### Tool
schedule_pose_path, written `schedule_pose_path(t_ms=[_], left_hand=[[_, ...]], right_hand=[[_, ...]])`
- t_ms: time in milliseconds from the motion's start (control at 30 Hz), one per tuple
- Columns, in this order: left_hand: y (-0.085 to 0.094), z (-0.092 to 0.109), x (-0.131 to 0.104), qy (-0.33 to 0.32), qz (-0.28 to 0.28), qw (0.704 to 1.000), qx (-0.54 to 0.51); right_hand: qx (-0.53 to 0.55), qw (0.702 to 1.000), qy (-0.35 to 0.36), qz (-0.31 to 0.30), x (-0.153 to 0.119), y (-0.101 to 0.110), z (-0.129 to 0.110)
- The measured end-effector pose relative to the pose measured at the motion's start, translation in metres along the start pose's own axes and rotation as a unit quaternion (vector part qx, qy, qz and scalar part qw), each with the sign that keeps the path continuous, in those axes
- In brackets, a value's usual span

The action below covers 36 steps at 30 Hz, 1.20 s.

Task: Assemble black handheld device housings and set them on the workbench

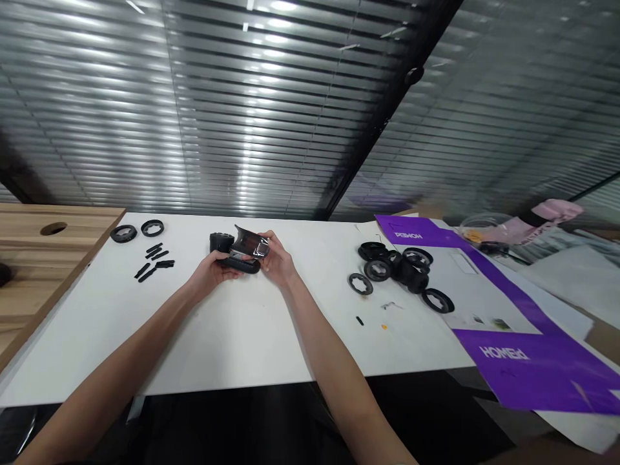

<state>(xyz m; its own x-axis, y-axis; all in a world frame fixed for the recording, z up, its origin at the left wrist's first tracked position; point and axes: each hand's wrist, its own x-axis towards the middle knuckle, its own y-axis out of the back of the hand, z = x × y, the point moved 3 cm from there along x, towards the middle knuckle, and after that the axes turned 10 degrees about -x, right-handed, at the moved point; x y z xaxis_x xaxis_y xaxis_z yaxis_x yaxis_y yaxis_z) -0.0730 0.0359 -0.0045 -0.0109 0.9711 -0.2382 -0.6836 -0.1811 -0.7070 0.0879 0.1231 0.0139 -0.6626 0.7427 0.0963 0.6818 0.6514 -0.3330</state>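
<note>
Above the middle of the white table, my left hand (210, 273) is closed around a black plastic housing (241, 263) with a round ribbed part (221, 242) at its left end. My right hand (278, 261) grips the right end of a glossy, curved black cover (250, 243), which stands tilted over the housing. The two pieces are close together, but I cannot tell whether they are joined. My fingers hide parts of both.
Black rings (153, 227) and several thin black strips (155, 266) lie at left. More rings (361, 284) and black round parts (409, 274) are heaped at right, near a purple and white cardboard sheet (504, 352). Beyond it shows another person's pink sleeve (557, 212). Slatted blinds stand behind.
</note>
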Motion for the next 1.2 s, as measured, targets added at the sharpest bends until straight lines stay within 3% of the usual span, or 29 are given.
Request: schedule_pose_path(t_ms=[467, 700, 900, 1200], left_hand=[[-0.001, 0.001, 0.001, -0.034, -0.012, 0.999, 0.028], [-0.005, 0.004, 0.000, -0.025, 0.031, 0.999, -0.011], [-0.009, 0.006, -0.002, -0.029, 0.031, 0.999, -0.024], [-0.007, 0.005, 0.001, -0.015, 0.059, 0.997, -0.046]], right_hand=[[-0.001, 0.999, -0.001, 0.047, 0.009, 0.008, 0.007], [-0.023, 0.993, 0.046, 0.106, 0.014, 0.016, 0.008], [-0.120, 0.976, 0.096, 0.153, 0.013, 0.014, 0.005], [-0.189, 0.969, 0.117, 0.109, 0.010, 0.011, 0.007]])
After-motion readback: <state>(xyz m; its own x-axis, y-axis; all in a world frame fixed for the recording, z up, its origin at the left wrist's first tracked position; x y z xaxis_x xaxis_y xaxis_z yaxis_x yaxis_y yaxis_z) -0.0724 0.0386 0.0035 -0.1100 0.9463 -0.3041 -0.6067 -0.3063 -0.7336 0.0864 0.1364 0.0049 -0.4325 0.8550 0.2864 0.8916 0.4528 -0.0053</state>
